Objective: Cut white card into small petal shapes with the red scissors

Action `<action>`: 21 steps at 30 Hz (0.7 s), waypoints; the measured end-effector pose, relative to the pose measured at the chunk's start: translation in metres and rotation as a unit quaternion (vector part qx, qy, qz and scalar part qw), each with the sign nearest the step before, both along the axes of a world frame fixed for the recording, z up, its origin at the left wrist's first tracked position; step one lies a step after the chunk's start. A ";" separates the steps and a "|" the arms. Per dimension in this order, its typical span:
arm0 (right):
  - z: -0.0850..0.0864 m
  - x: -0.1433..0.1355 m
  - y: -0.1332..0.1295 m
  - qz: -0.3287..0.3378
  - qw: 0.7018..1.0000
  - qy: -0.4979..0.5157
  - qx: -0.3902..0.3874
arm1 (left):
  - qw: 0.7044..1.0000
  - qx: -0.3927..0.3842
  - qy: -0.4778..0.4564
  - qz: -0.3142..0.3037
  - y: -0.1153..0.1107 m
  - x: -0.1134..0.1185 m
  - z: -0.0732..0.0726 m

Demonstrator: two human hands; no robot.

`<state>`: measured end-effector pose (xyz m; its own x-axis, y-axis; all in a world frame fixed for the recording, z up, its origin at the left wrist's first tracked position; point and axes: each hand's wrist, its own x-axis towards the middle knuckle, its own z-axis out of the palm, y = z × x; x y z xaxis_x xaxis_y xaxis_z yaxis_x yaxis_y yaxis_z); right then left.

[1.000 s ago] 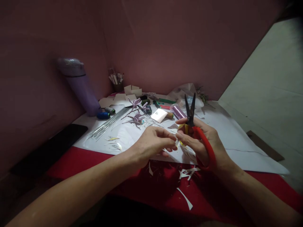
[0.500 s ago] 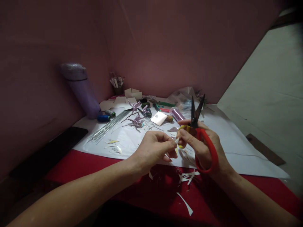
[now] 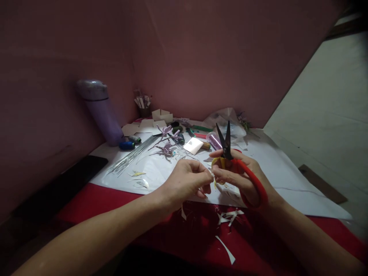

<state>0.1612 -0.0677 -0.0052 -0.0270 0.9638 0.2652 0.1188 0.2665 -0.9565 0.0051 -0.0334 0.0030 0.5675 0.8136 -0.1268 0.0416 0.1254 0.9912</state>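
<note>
the right hand (image 3: 244,182) has its fingers wrapped around the red scissors (image 3: 227,152). the black blades point up and stand apart, like an open beak. the scissors are up in the air, over the front part of the big white sheet (image 3: 287,168). something yellow (image 3: 222,163) shows by the right hand's fingers, just under the blades. the left hand (image 3: 184,182) is close to the tips of the right hand. its fingers are curled in, and i cannot tell if they pinch a tiny thing.

behind the left hand are purple flowers (image 3: 166,147) on a stem. thin silver wires (image 3: 132,155) lie in a bunch to their left, with a blue spool (image 3: 127,145) and a gray spool (image 3: 134,139) just beside. a shiny square (image 3: 193,146) lies to the right of the flowers, near a purple tube (image 3: 214,141). a tall purple bottle (image 3: 103,115) leans at the far left. white scraps (image 3: 228,217) lie on the red cloth (image 3: 115,203) below the hands. one long scrap (image 3: 226,251) is nearer the front.
</note>
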 end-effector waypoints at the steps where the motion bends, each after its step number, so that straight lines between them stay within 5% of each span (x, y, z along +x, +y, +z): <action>1: 0.001 0.000 0.000 0.004 1.000 -0.003 0.001 | 1.000 0.002 0.006 0.005 0.000 0.000 0.000; 11: 0.005 -0.009 -0.002 -0.119 0.993 0.003 0.021 | 0.997 -0.027 -0.068 0.018 -0.003 0.001 -0.007; 21: 0.000 -0.015 -0.005 -0.170 0.983 0.057 0.041 | 0.993 -0.019 -0.102 0.051 -0.011 0.003 -0.008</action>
<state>0.1460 -0.0731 -0.0054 0.3279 0.8873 0.3243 0.1078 0.3059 -0.9459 0.0084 -0.0449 -0.0049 0.4999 0.8647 -0.0491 -0.1735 0.1555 0.9725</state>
